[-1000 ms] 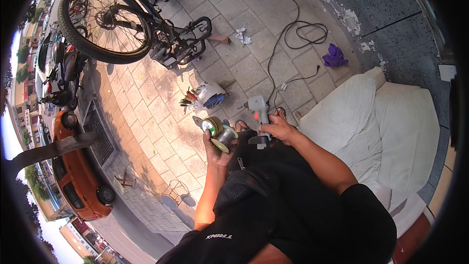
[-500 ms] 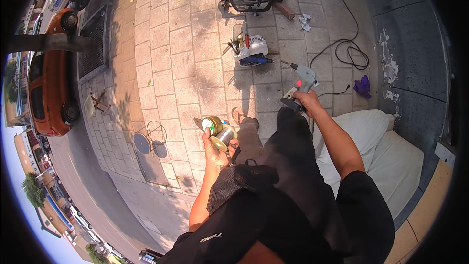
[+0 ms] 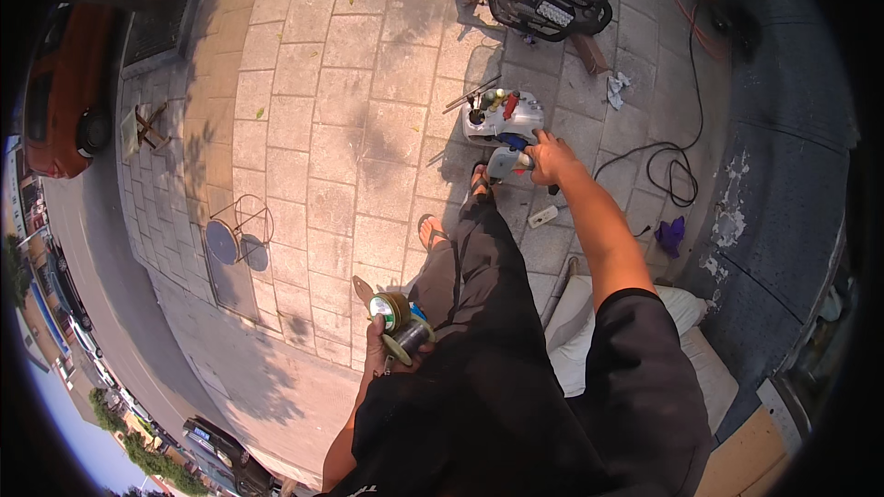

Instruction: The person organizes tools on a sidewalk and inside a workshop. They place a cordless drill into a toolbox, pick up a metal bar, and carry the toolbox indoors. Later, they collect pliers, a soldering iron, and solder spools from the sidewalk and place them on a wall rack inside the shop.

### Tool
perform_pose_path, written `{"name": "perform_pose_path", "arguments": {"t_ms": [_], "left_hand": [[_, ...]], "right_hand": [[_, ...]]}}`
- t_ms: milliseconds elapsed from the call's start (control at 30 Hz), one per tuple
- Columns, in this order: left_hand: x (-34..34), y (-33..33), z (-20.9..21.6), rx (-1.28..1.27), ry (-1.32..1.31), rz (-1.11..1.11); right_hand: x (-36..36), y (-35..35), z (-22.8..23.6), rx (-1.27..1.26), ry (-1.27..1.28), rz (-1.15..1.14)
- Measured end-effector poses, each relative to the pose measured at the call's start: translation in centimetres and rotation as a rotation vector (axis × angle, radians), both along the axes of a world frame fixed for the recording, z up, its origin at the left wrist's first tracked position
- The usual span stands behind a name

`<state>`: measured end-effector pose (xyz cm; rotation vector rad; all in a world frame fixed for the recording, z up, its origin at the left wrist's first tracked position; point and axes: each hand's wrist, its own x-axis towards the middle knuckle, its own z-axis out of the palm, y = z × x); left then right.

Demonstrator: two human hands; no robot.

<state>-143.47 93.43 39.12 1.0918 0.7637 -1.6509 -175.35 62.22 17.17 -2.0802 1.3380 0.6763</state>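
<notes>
My left hand (image 3: pixel 376 342), low and close to my body, is closed around a bundle. In it are a spool of silvery wire (image 3: pixel 407 340), a round tin (image 3: pixel 389 311) with a pale lid, and a flat brown metal piece (image 3: pixel 362 291) sticking out. My right hand (image 3: pixel 552 161) reaches forward, its fingers wrapped on a grey pistol-shaped soldering gun (image 3: pixel 505 163). That gun is right beside a white plastic container (image 3: pixel 529 114) full of hand tools, including something with a red handle (image 3: pixel 511 107). The gun's tip is hard to make out against the container.
A white power strip (image 3: pixel 544 216) lies on the paving beyond my knee. Black cable (image 3: pixel 665 161) coils near the wall, by a purple cloth (image 3: pixel 670 236). Ahead stands a vehicle with a black tubular frame (image 3: pixel 552 9). A round stool (image 3: pixel 223 242) is at left, white cushions (image 3: pixel 686 350) at right.
My right hand has moved forward and left with the soldering gun, up to the tool container. The left hand, still holding the spool and tin, sits lower in view. The view has shifted.
</notes>
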Motion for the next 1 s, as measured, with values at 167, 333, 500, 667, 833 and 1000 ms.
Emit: {"name": "perform_pose_path", "arguments": {"t_ms": [167,333,500,667,833,1000], "left_hand": [[-2.1,-1.3,-0.7,0.174,-0.154,0.137],[-2.9,-2.9,-2.6,0.166,0.004,0.135],[-4.3,-7.3,-1.0,0.337,-0.096,0.087],[-1.2,-9.9,0.5,0.205,-0.194,0.002],[3.4,-15.1,3.2,0.167,-0.353,-0.105],[9.4,-17.9,5.5,-0.016,-0.276,-0.094]], "right_hand": [[1.6,-5.9,-6.7,0.081,0.096,0.144],[1.6,-7.9,-12.8,0.196,-0.033,0.281],[2.1,-8.3,-15.4,0.279,-0.173,0.149],[3.7,-8.4,-6.5,0.449,-0.107,-0.058],[1.4,-0.2,-6.8,0.281,-0.104,-0.326],[1.6,5.3,6.2,0.244,-0.114,-0.714]]}}
